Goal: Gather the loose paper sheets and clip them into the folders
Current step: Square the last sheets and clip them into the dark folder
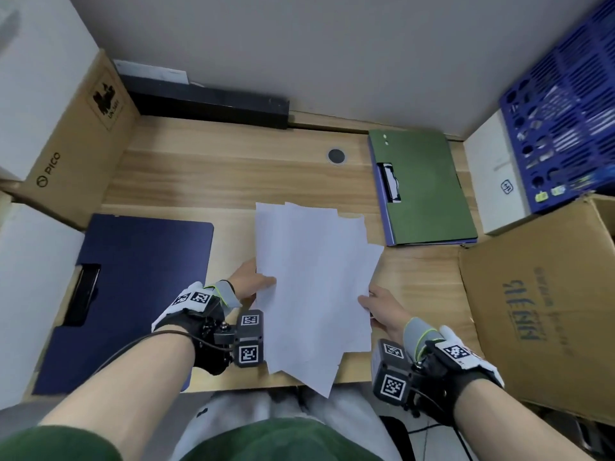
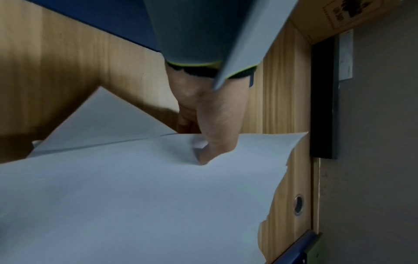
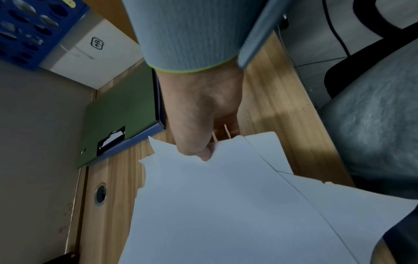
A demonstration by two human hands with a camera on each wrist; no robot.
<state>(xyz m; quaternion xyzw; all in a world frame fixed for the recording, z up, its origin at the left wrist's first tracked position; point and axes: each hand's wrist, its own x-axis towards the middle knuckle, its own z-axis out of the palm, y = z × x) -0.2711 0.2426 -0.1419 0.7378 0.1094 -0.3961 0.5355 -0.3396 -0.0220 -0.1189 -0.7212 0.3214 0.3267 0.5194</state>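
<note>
A fanned bundle of white paper sheets is held over the middle of the wooden desk, its near corners past the front edge. My left hand pinches the bundle's left edge, thumb on top. My right hand pinches the right edge, thumb on top and fingers beneath. A dark blue folder lies at the left with its black clip. A green folder lies at the back right on a blue one, a clip at its left edge.
A PICO cardboard box stands at the left, a black bar along the back wall. A white box, a blue crate and a large cardboard box crowd the right. A cable hole sits mid-desk.
</note>
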